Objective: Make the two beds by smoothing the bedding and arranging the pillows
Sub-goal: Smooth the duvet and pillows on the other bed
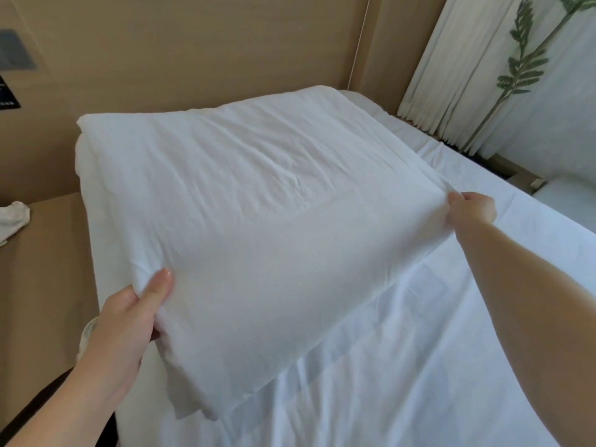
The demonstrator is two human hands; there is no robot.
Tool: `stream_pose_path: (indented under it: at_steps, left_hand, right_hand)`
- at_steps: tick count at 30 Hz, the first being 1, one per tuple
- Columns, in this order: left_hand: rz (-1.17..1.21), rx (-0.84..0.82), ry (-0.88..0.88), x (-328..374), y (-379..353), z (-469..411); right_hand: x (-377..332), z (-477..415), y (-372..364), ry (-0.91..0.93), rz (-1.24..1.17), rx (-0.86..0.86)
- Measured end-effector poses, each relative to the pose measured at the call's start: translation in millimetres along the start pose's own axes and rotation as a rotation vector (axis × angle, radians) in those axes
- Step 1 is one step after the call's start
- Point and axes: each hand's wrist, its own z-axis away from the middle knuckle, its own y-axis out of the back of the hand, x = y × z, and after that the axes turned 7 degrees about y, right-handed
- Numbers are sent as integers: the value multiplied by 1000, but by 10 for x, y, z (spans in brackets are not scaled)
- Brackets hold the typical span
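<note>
A large white pillow [258,201] lies at the head of the bed, its near end lifted off the white sheet [435,350]. My left hand [129,314] grips the pillow's near left edge, thumb on top and fingers underneath. My right hand [472,208] pinches the pillowcase fabric at the near right corner. The loose open end of the pillowcase hangs down toward me. The bed sheet below is creased.
A tan wooden headboard [193,53] stands behind the pillow. At the left sits a tan bedside surface [42,253] with a crumpled white cloth [13,217]. Cream curtains [451,75] and a leaf-patterned wall panel are at the right. Another white bed's corner [567,195] shows far right.
</note>
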Motion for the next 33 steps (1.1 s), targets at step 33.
stream_pose_path:
  at_steps: [33]
  left_hand:
    - [35,213,522,377,-338,-1563]
  right_hand:
    - [-1181,-823,-1711,-186,452,-1106]
